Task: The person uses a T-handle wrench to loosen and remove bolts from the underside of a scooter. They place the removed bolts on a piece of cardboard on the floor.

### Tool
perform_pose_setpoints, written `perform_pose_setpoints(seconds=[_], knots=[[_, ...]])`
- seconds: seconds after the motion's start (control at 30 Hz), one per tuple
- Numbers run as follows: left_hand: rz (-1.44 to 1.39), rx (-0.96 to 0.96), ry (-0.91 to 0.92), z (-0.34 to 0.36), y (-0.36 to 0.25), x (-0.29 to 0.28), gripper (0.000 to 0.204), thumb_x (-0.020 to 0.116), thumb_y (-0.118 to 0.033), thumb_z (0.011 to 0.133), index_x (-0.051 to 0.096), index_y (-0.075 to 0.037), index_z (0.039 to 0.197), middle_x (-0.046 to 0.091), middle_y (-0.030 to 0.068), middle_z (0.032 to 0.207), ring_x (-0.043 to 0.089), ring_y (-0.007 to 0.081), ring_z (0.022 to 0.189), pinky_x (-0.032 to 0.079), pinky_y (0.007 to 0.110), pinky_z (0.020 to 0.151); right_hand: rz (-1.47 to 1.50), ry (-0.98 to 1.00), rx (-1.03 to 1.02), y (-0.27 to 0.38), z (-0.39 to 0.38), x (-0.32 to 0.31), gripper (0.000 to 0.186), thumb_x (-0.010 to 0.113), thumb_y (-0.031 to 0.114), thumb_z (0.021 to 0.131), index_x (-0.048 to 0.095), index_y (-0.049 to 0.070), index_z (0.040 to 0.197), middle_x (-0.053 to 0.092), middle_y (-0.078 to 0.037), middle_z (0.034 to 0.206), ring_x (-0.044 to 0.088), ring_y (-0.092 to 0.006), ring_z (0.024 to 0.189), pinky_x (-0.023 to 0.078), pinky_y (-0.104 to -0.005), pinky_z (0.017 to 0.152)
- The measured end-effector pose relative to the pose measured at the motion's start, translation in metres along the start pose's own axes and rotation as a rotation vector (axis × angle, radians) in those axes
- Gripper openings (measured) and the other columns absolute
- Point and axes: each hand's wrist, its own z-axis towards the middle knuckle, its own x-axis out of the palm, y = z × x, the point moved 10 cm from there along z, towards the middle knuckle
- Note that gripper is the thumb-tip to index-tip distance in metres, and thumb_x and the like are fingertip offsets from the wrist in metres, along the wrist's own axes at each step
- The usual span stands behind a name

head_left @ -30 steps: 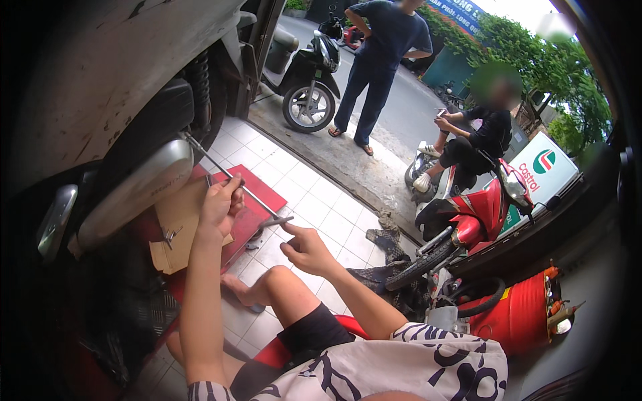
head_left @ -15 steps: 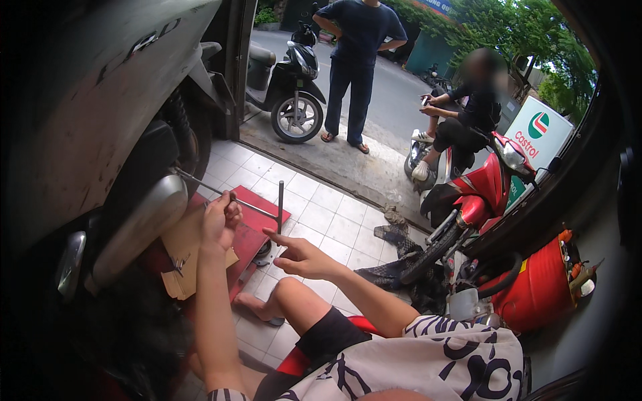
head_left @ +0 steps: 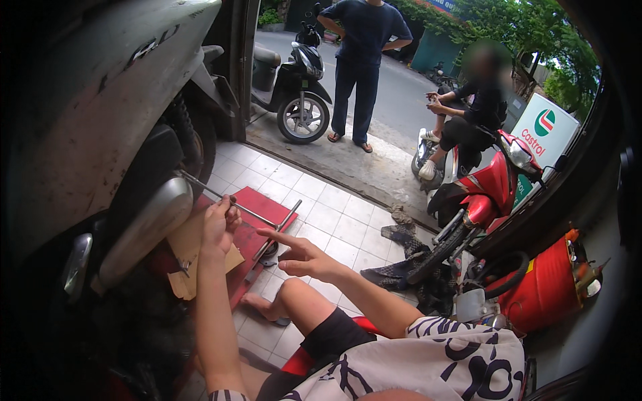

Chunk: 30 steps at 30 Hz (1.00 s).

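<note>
A long metal T-handle wrench (head_left: 257,217) runs from beside the silver cover (head_left: 144,230) of a raised scooter out to its crossbar. My left hand (head_left: 222,226) is closed around the middle of the shaft. Beside the crossbar, my right hand (head_left: 306,258) has its index finger stretched toward the bar's lower end and its other fingers loosely curled. Whether that fingertip touches the bar I cannot tell. The wrench's far tip is hidden at the scooter. Below my left hand lies a sheet of cardboard (head_left: 179,284) with small dark pieces on it.
The cardboard rests on a red platform (head_left: 273,204) over white floor tiles. Dark netted cloth (head_left: 401,267), a red motorbike (head_left: 485,190) and a red drum (head_left: 545,287) are at the right. Outside, one person (head_left: 358,73) stands near a black scooter (head_left: 301,100); another (head_left: 468,127) sits.
The wrench's crossbar has turned from nearly upright to a slant, its upper end swinging right and down. My left hand stays on the shaft. The whole view has shifted slightly.
</note>
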Motion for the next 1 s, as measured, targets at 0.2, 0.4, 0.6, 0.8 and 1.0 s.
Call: perform_pose_setpoints(seconds=[0.2,0.4,0.6,0.8,1.0], knots=[[-0.01,0.049,-0.006,-0.003,-0.011,-0.011,0.02,0.052,-0.02,0.1,0.055,-0.005,0.088,0.043,-0.0031,0.061,0.034,0.0058,0.052,0.027,0.021,0.046,0.053,-0.205,0.057,-0.021,0.005,-0.031,0.069,0.057,0.015,0.094,0.02,0.009,0.152,0.035,0.007,0.065,0.03,-0.0036,0.057,0.025,-0.0199,0.05],[0.051,0.021,0.007,-0.004,0.006,-0.012,0.023,0.051,-0.022,0.1,0.056,-0.006,0.083,0.047,-0.0041,0.06,0.035,0.0049,0.05,0.029,0.02,0.044,-0.376,0.143,0.153,-0.022,-0.003,0.016,0.06,0.057,0.021,0.092,0.036,0.002,0.145,0.036,0.006,0.058,0.032,-0.0058,0.054,0.028,-0.0236,0.049],[0.047,0.015,0.015,-0.007,0.009,-0.014,0.022,0.048,-0.021,0.101,0.054,-0.006,0.086,0.045,-0.0028,0.062,0.033,0.0066,0.053,0.027,0.022,0.047,-0.139,-0.077,0.269,-0.053,-0.011,-0.021,0.057,0.054,0.025,0.095,0.037,-0.001,0.144,0.042,0.005,0.06,0.036,-0.0054,0.051,0.027,-0.0209,0.048],[0.03,-0.006,0.028,0.0,0.01,-0.009,0.022,0.046,-0.021,0.101,0.051,-0.008,0.084,0.044,-0.0026,0.063,0.033,0.0071,0.054,0.028,0.022,0.048,0.42,-0.262,0.199,-0.067,-0.003,-0.036,0.058,0.047,0.033,0.099,0.038,-0.009,0.138,0.046,0.006,0.06,0.034,-0.0047,0.049,0.027,-0.0216,0.047],[-0.003,-0.001,0.001,0.005,0.018,-0.013,0.022,0.047,-0.022,0.101,0.051,-0.007,0.085,0.045,-0.0023,0.063,0.034,0.0062,0.053,0.028,0.021,0.047,0.625,-0.395,0.218,-0.087,0.0,-0.045,0.056,0.049,0.034,0.098,0.043,-0.008,0.134,0.043,0.006,0.06,0.034,-0.005,0.049,0.025,-0.0207,0.046]])
